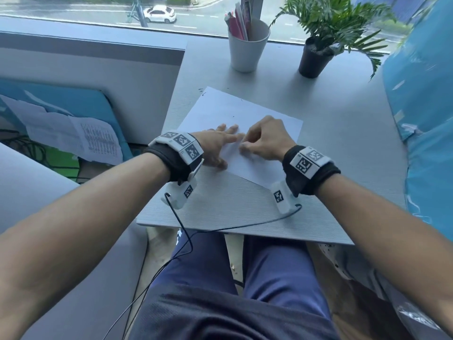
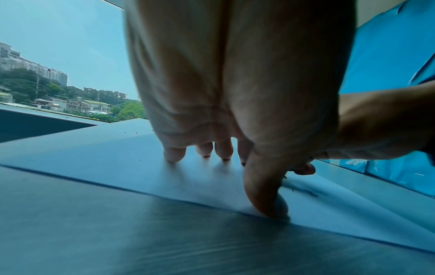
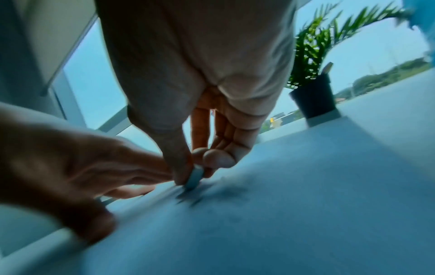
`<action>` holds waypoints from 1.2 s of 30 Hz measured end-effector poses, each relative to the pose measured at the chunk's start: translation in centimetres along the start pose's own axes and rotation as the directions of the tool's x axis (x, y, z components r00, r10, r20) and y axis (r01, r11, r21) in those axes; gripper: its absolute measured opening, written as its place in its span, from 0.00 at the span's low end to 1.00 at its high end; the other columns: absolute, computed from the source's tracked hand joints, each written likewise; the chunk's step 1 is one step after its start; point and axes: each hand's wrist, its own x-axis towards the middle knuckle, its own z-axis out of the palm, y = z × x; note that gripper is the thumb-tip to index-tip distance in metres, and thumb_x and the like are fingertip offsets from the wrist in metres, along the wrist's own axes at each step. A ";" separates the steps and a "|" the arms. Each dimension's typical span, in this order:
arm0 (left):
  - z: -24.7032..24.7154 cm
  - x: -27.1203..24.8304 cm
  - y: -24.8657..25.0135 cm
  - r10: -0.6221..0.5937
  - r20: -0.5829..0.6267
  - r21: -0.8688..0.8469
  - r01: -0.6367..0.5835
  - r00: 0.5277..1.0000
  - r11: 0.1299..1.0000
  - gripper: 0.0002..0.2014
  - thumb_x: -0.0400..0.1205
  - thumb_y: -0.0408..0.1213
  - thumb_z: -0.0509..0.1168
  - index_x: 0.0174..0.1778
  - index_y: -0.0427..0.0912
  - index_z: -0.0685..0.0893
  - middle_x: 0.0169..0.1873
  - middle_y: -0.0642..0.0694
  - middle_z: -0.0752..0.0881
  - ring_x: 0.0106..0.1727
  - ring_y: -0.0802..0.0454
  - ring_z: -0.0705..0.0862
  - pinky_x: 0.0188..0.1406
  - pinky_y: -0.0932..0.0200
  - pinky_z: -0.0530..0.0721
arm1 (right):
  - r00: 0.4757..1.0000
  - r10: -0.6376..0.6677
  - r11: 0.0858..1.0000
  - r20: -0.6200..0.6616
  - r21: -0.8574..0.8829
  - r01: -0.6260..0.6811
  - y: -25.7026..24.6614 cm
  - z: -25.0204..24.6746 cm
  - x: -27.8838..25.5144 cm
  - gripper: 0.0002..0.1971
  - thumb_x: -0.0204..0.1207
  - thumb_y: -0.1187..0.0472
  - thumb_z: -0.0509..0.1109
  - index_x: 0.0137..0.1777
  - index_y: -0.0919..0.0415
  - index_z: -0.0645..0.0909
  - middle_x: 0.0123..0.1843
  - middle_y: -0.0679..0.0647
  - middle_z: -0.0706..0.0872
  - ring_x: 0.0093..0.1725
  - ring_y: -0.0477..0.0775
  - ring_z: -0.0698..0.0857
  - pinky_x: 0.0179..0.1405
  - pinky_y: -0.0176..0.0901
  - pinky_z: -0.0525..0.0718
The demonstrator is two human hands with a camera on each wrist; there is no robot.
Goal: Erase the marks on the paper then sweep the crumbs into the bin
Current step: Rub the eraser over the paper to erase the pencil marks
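Observation:
A white sheet of paper (image 1: 245, 119) lies skewed on the grey table (image 1: 331, 143). My left hand (image 1: 220, 141) presses flat on its left part, fingers straight and spread (image 2: 174, 154). My right hand (image 1: 259, 141) pinches a small white eraser (image 3: 195, 176) between thumb and fingertips, its lower edge on the paper. Dark smudged marks and crumbs (image 3: 190, 199) lie just in front of the eraser. A few dark crumbs (image 1: 202, 90) are scattered off the sheet's far left corner. No bin shows in any view.
A white cup (image 1: 247, 45) holding pens and a potted plant (image 1: 316, 55) stand at the table's far edge by the window. Blue plastic sheeting (image 1: 426, 119) borders the right side. Loose papers (image 1: 73, 133) lie on the floor at the left. Wrist cables hang over the near edge.

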 end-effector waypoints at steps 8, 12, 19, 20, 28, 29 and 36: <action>0.0 -0.1 0.1 0.000 0.003 -0.008 0.000 1.000 1.000 0.47 0.81 0.40 0.71 0.88 0.58 0.46 0.87 0.53 0.38 0.87 0.50 0.40 0.85 0.46 0.46 | 1.000 0.021 1.000 -0.019 -0.015 -0.021 -0.1 -0.2 0.7 0.02 0.64 0.60 0.79 0.34 0.57 0.90 0.28 0.48 0.85 0.26 0.37 0.78 0.26 0.22 0.71; -0.1 -0.1 0.0 0.007 0.007 -0.010 -0.007 1.000 1.000 0.46 0.81 0.41 0.71 0.87 0.58 0.47 0.87 0.53 0.39 0.87 0.49 0.40 0.86 0.43 0.48 | 0.984 -0.086 0.994 0.156 -0.049 0.095 -1.0 1.0 -0.9 0.02 0.65 0.60 0.80 0.37 0.58 0.92 0.31 0.50 0.88 0.30 0.41 0.81 0.28 0.22 0.72; -0.1 -0.1 0.1 0.001 0.009 -0.020 -0.001 1.000 1.000 0.45 0.82 0.42 0.70 0.87 0.58 0.46 0.86 0.55 0.38 0.87 0.52 0.39 0.86 0.44 0.47 | 0.994 -0.045 0.999 0.095 -0.027 0.047 -0.9 1.0 -0.4 0.02 0.65 0.60 0.80 0.34 0.58 0.90 0.27 0.44 0.83 0.27 0.38 0.78 0.27 0.21 0.70; -0.1 -0.1 0.1 0.002 0.013 -0.016 -0.002 1.000 1.000 0.45 0.82 0.43 0.70 0.87 0.58 0.46 0.86 0.55 0.38 0.87 0.52 0.39 0.86 0.44 0.47 | 0.989 -0.070 0.997 0.131 -0.034 0.075 -1.0 1.2 -0.7 0.02 0.65 0.60 0.80 0.35 0.57 0.91 0.27 0.44 0.83 0.27 0.37 0.79 0.26 0.20 0.71; 0.5 0.3 -0.4 0.014 0.006 -0.019 -0.014 1.000 1.000 0.48 0.80 0.42 0.71 0.88 0.57 0.43 0.86 0.55 0.38 0.87 0.52 0.38 0.85 0.39 0.48 | 0.982 -0.064 0.997 0.180 -0.028 0.070 -1.0 1.0 -1.6 0.03 0.66 0.58 0.80 0.36 0.56 0.91 0.27 0.42 0.83 0.25 0.35 0.80 0.27 0.22 0.72; 0.6 0.3 -0.4 0.015 0.006 -0.017 -0.015 1.000 1.000 0.48 0.81 0.41 0.71 0.88 0.56 0.43 0.86 0.55 0.38 0.87 0.52 0.38 0.85 0.39 0.48 | 0.982 -0.041 0.999 0.185 -0.013 0.045 -0.6 0.6 -1.6 0.04 0.66 0.58 0.81 0.37 0.57 0.91 0.27 0.42 0.83 0.23 0.33 0.80 0.27 0.22 0.73; 1.0 -1.2 -1.1 0.051 -0.077 0.011 -0.050 0.996 0.999 0.43 0.84 0.52 0.65 0.88 0.52 0.45 0.87 0.52 0.41 0.87 0.52 0.40 0.86 0.44 0.45 | 0.988 0.155 0.985 0.013 -0.077 -0.154 4.6 -3.9 -0.9 0.07 0.70 0.58 0.77 0.43 0.61 0.89 0.37 0.52 0.87 0.36 0.45 0.81 0.34 0.29 0.72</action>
